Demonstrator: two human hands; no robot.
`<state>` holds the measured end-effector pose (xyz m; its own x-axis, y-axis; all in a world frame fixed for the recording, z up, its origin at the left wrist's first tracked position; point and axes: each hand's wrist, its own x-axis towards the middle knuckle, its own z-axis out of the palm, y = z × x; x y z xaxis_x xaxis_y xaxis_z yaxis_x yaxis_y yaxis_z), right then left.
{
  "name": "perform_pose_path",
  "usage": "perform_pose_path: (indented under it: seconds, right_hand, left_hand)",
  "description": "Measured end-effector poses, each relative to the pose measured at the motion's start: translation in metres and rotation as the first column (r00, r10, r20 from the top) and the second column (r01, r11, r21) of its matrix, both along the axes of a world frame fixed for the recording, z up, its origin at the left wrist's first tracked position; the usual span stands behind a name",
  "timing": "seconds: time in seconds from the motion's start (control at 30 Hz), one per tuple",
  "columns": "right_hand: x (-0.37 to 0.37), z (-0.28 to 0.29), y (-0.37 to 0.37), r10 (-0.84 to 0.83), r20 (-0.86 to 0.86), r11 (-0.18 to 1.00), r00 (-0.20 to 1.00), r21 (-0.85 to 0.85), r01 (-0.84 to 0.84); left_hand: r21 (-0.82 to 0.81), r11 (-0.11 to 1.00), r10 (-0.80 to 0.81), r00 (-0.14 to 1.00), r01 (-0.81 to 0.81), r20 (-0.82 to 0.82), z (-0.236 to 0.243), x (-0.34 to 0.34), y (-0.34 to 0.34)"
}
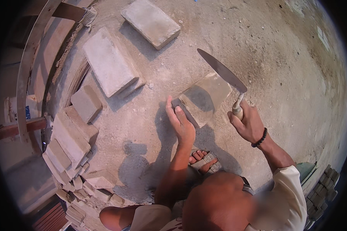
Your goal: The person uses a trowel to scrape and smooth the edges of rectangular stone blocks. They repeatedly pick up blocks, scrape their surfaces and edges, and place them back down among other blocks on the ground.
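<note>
A pale grey-brown block (221,85) lies on the sandy ground in front of me, its nearer edge rough. My left hand (182,125) rests against the block's left end, fingers stretched and thumb apart, not wrapped round it. In my right hand (250,122) is a trowel (223,71), gripped by its light handle. The long pointed blade is raised above and to the right of the block, tip toward the upper left. The blade's shadow falls across the block's top.
Beyond to the left lie a large block (108,61) and another one (150,22). Several blocks and broken pieces are piled at the left (69,134), beside a curved metal strip (22,84). More small blocks (323,188) are stacked at lower right. My sandalled foot (205,161) is close by.
</note>
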<state>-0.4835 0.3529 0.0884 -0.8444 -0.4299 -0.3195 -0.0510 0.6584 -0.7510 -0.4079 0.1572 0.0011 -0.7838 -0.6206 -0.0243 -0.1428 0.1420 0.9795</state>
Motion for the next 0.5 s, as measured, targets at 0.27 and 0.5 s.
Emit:
perform_pose_path:
  seconds: [0.27, 0.5]
  right_hand:
    - [0.012, -0.014, 0.024, -0.063, 0.075, 0.995, 0.995, 0.087, 0.056]
    - [0.004, -0.049, 0.037, -0.029, 0.056, 0.981, 0.998, 0.194, 0.018]
  left_hand:
    - [0.116, 0.993, -0.031, 0.999, 0.027, 0.032, 0.022, -0.003, 0.015]
    - [0.035, 0.996, -0.084, 0.996, 0.084, 0.010, 0.031, -0.014, 0.024]
